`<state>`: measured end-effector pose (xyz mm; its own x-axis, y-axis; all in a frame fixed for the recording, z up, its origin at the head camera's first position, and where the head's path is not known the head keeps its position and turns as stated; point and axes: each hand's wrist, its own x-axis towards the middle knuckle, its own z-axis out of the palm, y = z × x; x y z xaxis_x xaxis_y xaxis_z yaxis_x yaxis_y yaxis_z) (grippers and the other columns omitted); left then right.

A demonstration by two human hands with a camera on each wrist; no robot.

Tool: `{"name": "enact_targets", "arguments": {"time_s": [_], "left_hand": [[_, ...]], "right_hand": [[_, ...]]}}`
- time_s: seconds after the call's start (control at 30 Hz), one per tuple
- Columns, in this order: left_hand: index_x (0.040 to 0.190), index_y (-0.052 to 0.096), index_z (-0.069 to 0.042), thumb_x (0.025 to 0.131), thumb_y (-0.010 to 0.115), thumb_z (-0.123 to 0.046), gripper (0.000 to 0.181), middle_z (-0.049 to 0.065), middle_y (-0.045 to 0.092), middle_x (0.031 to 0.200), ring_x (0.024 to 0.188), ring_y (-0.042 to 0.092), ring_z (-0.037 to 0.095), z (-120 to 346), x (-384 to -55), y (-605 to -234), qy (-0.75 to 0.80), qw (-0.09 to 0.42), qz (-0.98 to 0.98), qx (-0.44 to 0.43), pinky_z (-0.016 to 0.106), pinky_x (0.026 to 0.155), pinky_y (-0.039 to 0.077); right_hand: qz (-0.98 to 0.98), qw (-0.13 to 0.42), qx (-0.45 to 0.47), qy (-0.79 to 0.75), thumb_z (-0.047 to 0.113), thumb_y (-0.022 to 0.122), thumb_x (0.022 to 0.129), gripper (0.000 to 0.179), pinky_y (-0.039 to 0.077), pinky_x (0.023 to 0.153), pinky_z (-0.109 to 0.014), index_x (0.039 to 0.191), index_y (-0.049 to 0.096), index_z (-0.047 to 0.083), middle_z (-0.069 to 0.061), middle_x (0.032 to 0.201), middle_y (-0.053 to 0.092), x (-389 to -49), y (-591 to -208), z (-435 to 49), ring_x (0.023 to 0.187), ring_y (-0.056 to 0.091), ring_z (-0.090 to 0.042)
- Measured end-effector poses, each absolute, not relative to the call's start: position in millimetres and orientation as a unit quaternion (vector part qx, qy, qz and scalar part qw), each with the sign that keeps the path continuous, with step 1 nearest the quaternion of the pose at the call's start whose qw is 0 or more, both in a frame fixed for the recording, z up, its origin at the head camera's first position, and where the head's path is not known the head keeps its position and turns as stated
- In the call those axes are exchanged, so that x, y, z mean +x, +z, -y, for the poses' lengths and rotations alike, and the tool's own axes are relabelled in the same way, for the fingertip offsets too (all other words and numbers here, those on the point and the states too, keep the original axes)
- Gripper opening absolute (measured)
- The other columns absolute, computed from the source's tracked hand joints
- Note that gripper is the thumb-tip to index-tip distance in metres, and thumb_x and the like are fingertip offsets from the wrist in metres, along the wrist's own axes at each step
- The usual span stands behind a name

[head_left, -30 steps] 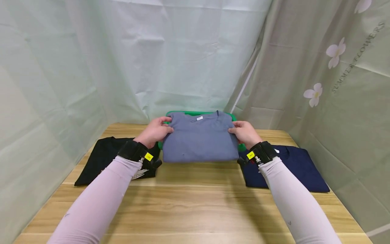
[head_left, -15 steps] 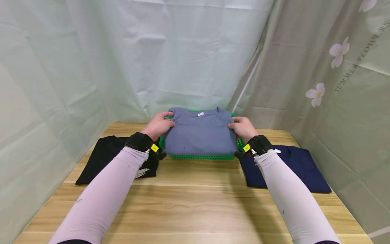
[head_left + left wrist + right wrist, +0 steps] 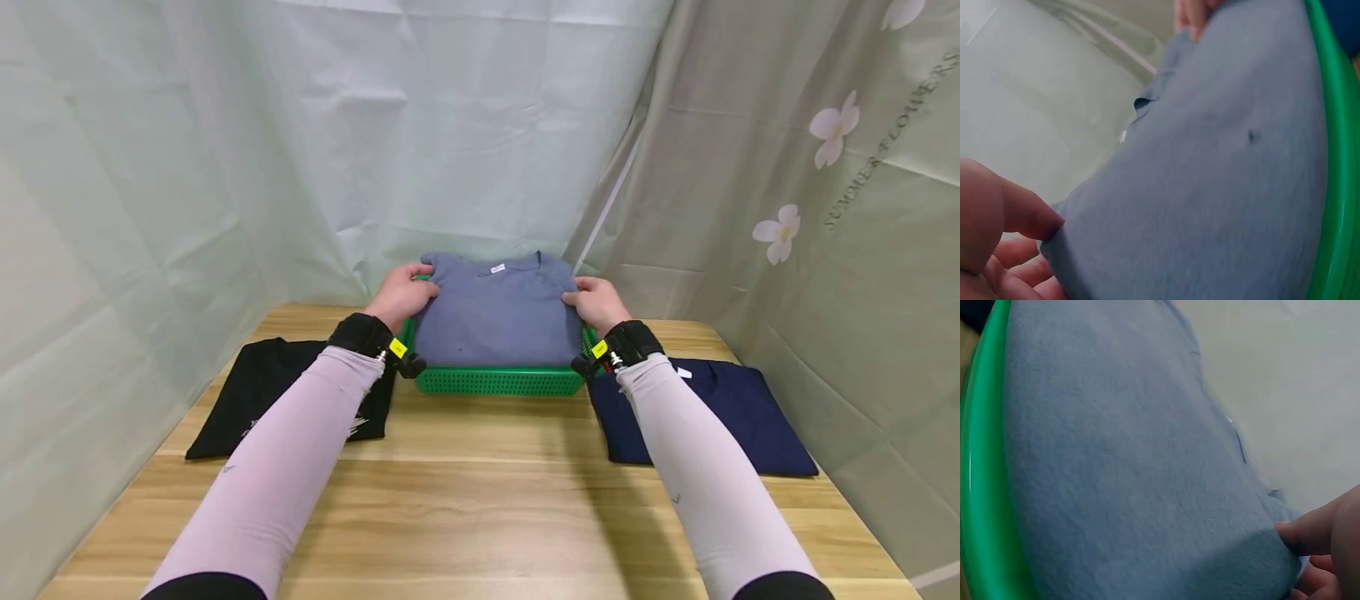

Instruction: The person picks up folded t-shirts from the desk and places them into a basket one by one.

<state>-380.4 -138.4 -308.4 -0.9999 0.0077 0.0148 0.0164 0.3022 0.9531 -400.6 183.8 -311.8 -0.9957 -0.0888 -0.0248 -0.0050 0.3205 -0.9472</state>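
Note:
A folded grey-blue T-shirt (image 3: 498,312) with a white neck label lies over the green perforated basket (image 3: 498,382), its front edge just inside the basket's near rim. My left hand (image 3: 403,296) pinches the shirt's upper left corner between thumb and fingers; the left wrist view shows the thumb (image 3: 1038,212) on top of the cloth. At the upper right corner my right hand (image 3: 598,302) pinches the shirt likewise, its thumb (image 3: 1304,534) pressing the fabric in the right wrist view. The shirt hides the basket's inside.
A folded black T-shirt (image 3: 262,383) with a white print lies on the wooden table (image 3: 480,500) to the left, partly behind my left arm. On the right is a folded navy T-shirt (image 3: 742,417), partly under my right arm. Curtains (image 3: 480,125) hang behind and beside the table.
Both hands have carried the grey-blue shirt away from me, over the basket. Its front edge has drawn back behind the near rim, so the basket's front wall now shows.

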Motion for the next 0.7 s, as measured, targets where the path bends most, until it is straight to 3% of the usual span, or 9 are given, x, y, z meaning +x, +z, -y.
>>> {"name": "enact_targets", "arguments": {"time_s": [0.07,0.13,0.17,0.23,0.3,0.37,0.47,0.57,0.7], "left_hand": [[0.147,0.045,-0.009,0.093,0.057,-0.004,0.055,0.012,0.047,0.14,0.067,0.049,0.011,138.3,-383.6,-312.3,-0.606,0.002,0.795,0.005,0.023,0.061,0.041],[0.148,0.043,-0.009,0.092,0.055,-0.001,0.058,0.012,0.045,0.143,0.067,0.046,0.01,138.7,-385.9,-316.0,-0.632,-0.012,0.775,0.013,0.023,0.062,0.04],[0.149,0.043,-0.009,0.092,0.054,0.0,0.058,0.012,0.043,0.144,0.072,0.05,0.011,138.7,-386.8,-317.9,-0.651,-0.022,0.759,0.019,0.023,0.067,0.043],[0.15,0.04,-0.008,0.093,0.053,0.001,0.059,0.011,0.036,0.15,0.103,0.051,0.014,138.4,-388.2,-321.5,-0.685,-0.04,0.727,0.025,0.028,0.091,0.042],[0.151,0.036,-0.005,0.094,0.052,0.001,0.06,0.009,0.029,0.154,0.13,0.032,0.015,137.3,-389.5,-324.8,-0.72,-0.056,0.691,0.023,0.034,0.109,0.028],[0.152,0.033,-0.002,0.095,0.052,0.001,0.06,0.007,0.025,0.156,0.138,0.02,0.017,136.1,-391.0,-328.4,-0.747,-0.065,0.662,0.017,0.035,0.115,0.016],[0.154,0.026,-0.002,0.098,0.053,-0.003,0.062,0.006,0.021,0.158,0.14,0.015,0.02,134.4,-390.7,-332.2,-0.756,-0.078,0.65,0.004,0.035,0.116,0.011],[0.156,0.018,-0.004,0.1,0.054,-0.011,0.067,0.01,0.017,0.158,0.141,0.012,0.025,134.0,-387.9,-333.4,-0.731,-0.088,0.677,-0.004,0.04,0.116,0.012],[0.156,0.017,-0.003,0.099,0.055,-0.017,0.07,0.015,0.02,0.156,0.139,0.017,0.031,136.2,-384.7,-331.8,-0.693,-0.073,0.717,-0.017,0.047,0.115,0.018]], "right_hand": [[-0.812,0.033,-0.025,-0.583,0.009,0.054,0.103,0.05,0.048,0.093,-0.045,0.15,0.037,0.002,-0.018,0.141,0.046,-401.9,-314.5,-183.3,0.113,0.054,-0.029],[-0.813,0.032,-0.021,-0.581,0.01,0.054,0.103,0.053,0.05,0.091,-0.043,0.152,0.034,0.004,-0.018,0.142,0.045,-402.3,-317.6,-182.4,0.11,0.056,-0.027],[-0.814,0.032,-0.018,-0.579,0.011,0.055,0.103,0.054,0.051,0.087,-0.041,0.152,0.034,0.005,-0.018,0.141,0.046,-402.2,-319.2,-182.1,0.106,0.057,-0.024],[-0.815,0.034,-0.015,-0.579,0.012,0.055,0.103,0.053,0.052,0.076,-0.034,0.152,0.036,0.007,-0.018,0.136,0.05,-402.0,-322.2,-181.3,0.09,0.06,-0.019],[-0.815,0.032,-0.012,-0.578,0.012,0.055,0.103,0.051,0.046,0.064,-0.028,0.151,0.038,0.009,-0.018,0.13,0.054,-401.3,-324.1,-180.9,0.071,0.055,-0.014],[-0.812,0.038,-0.015,-0.582,0.012,0.055,0.103,0.051,0.045,0.064,-0.027,0.151,0.038,0.01,-0.017,0.131,0.053,-400.4,-325.7,-180.2,0.07,0.052,-0.011],[-0.805,0.057,-0.017,-0.59,0.013,0.054,0.104,0.052,0.048,0.077,-0.035,0.152,0.035,0.01,-0.018,0.138,0.048,-398.7,-327.2,-179.9,0.09,0.056,-0.019],[-0.796,0.085,-0.023,-0.599,0.013,0.053,0.104,0.054,0.045,0.097,-0.045,0.153,0.032,0.005,-0.019,0.145,0.04,-397.5,-328.2,-179.3,0.121,0.047,-0.03],[-0.792,0.096,-0.026,-0.602,0.015,0.052,0.105,0.053,0.042,0.102,-0.046,0.151,0.031,-0.001,-0.021,0.146,0.039,-395.6,-327.2,-180.0,0.128,0.04,-0.035]]}}
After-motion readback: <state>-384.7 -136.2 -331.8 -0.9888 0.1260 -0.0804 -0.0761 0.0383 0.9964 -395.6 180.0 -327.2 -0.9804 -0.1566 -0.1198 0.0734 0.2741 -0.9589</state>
